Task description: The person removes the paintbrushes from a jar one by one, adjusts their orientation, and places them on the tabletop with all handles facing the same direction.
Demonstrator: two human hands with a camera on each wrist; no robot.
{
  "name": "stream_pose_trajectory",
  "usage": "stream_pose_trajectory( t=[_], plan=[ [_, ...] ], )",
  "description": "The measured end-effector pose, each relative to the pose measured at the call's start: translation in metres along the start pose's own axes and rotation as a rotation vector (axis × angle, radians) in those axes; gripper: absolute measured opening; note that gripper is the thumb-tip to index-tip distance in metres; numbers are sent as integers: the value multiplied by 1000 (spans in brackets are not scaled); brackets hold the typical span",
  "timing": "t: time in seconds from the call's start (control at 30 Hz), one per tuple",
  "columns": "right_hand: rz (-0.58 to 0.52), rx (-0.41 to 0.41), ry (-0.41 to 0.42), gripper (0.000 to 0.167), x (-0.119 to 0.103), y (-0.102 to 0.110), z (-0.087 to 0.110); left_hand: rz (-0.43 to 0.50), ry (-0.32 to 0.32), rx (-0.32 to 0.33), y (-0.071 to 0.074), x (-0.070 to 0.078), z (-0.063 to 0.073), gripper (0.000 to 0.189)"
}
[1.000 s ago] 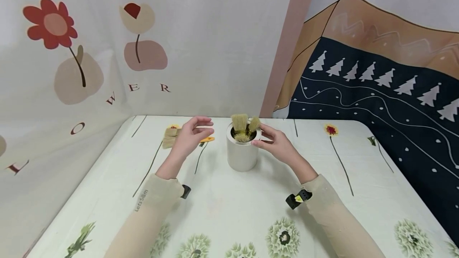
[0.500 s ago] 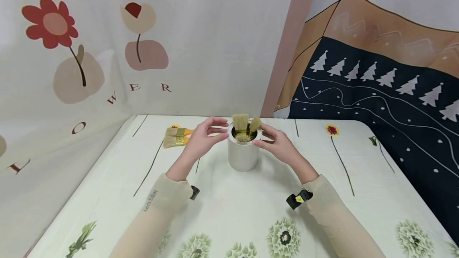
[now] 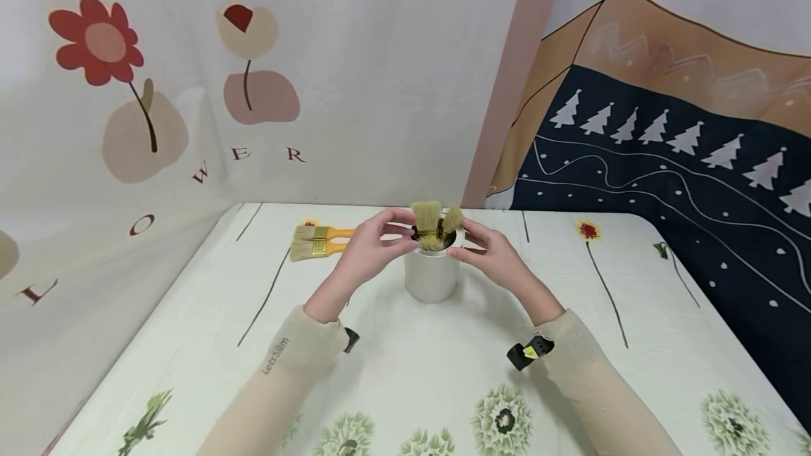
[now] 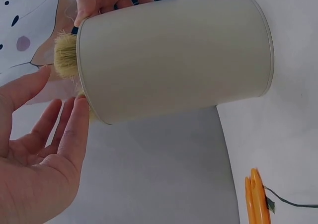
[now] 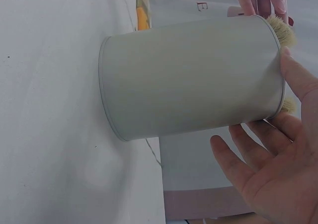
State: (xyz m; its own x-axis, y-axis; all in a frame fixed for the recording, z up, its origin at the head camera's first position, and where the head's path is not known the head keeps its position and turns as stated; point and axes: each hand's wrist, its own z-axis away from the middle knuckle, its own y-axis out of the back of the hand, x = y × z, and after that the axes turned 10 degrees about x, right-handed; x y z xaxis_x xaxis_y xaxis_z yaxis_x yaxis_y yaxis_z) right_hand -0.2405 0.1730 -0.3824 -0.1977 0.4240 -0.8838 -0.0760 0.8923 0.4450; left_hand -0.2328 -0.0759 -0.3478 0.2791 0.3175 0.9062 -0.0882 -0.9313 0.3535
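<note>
A white cylindrical canister (image 3: 431, 281) stands on the table, holding several paintbrushes (image 3: 426, 217) with their pale bristles upward. My right hand (image 3: 493, 253) grips it at the right of the rim, thumb on the near side and fingers round behind. From the left, my left hand (image 3: 379, 243) reaches to the opposite rim, its fingertips right at the opening beside the bristles. In the left wrist view, the left thumb (image 4: 31, 87) stands apart from the other fingers, with no brush between them. The brush handles are hidden inside the canister (image 5: 194, 80).
Two flat paintbrushes (image 3: 312, 241) with orange handles lie side by side on the table behind my left hand. A white flower-print cloth (image 3: 405, 364) covers the table. Printed curtains (image 3: 380, 90) hang right behind its far edge.
My left hand has moved right, from above the two lying paintbrushes to the canister's rim, uncovering those brushes. My right hand keeps its hold on the canister, which stays in place.
</note>
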Motion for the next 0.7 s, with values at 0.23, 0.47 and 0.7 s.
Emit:
stream_pose_trajectory(
  t=[0.23, 0.47, 0.7],
  plan=[
    [15, 5, -3, 74, 1, -1, 0, -91, -15, -79, -7, 5, -6, 40],
    [12, 7, 0, 74, 2, -1, 0, -222, -61, -138, -8, 8, -6, 42],
    [9, 6, 30, 73, 3, -1, -1, -394, -150, -154, -11, 10, -5, 41]
  ],
)
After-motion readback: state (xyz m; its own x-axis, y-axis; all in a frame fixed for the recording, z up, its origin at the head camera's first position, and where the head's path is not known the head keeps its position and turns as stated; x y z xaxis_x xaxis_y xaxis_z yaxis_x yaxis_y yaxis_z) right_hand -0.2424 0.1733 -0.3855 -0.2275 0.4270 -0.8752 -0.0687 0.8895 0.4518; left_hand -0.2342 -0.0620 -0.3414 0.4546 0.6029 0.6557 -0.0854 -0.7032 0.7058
